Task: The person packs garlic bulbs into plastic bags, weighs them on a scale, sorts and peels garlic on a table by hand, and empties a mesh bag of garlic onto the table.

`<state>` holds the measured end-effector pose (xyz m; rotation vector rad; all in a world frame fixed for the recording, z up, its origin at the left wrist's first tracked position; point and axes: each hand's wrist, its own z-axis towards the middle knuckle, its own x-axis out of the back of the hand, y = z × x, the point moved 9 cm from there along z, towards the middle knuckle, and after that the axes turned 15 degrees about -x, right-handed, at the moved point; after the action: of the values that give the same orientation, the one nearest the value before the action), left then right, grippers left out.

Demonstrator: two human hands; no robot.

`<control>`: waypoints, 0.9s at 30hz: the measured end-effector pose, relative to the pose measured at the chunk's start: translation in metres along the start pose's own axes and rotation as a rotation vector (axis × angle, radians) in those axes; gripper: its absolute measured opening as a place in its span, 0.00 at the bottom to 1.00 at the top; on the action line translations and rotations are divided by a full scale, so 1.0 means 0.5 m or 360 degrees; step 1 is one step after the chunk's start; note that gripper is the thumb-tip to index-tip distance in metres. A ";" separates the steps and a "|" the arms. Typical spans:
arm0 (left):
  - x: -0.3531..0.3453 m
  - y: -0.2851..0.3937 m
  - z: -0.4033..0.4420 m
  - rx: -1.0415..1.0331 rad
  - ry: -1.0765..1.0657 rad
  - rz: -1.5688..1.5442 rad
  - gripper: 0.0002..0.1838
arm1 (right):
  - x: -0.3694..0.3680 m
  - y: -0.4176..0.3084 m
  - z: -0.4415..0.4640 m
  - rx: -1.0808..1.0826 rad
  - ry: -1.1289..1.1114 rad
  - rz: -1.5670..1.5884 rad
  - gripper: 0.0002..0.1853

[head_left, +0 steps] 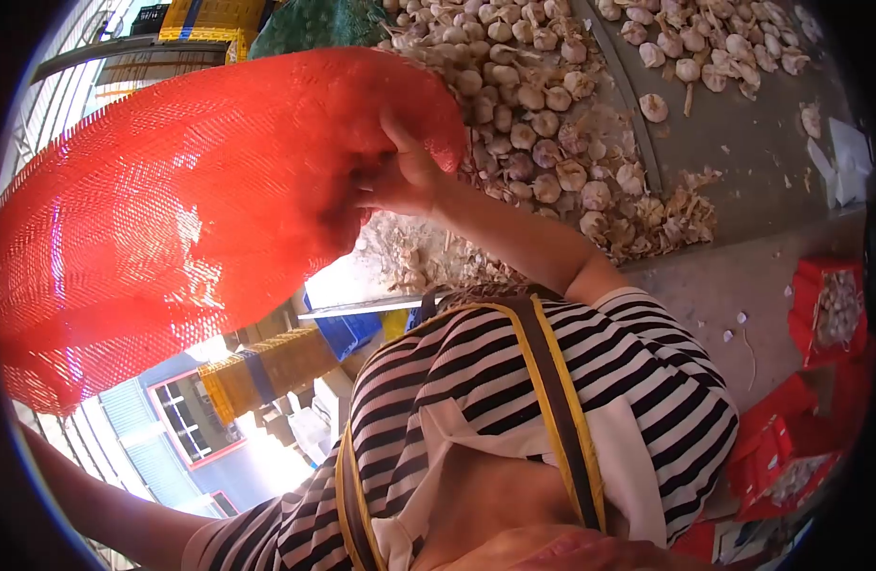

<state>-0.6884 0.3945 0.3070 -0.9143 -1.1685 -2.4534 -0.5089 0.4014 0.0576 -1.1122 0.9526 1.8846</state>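
Note:
A large red mesh bag spreads across the left and upper middle of the head view, puffed out and partly see-through. My right hand is at the bag's right part, one finger stretched up along the mesh and the others bent into its folds. Shadow and mesh partly hide those fingertips. My left forearm reaches to the left edge below the bag, and the hand itself is out of sight. Many garlic bulbs lie just beyond my right hand, with loose dry skins along the near side.
More garlic lies on the grey surface at the upper right, past a metal strip. Red containers with garlic stand at the right. Yellow crates and a blue one are at the lower left. Green netting is at the top.

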 end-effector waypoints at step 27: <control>0.426 -0.068 -0.681 0.1074 0.0743 0.0675 0.16 | 0.078 -0.221 0.168 0.0447 0.0828 -0.0083 0.47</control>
<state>-1.0123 0.1584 0.2629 -0.3160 -1.3165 -1.6290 -0.4577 0.5329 0.0267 -1.4630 1.4073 1.3824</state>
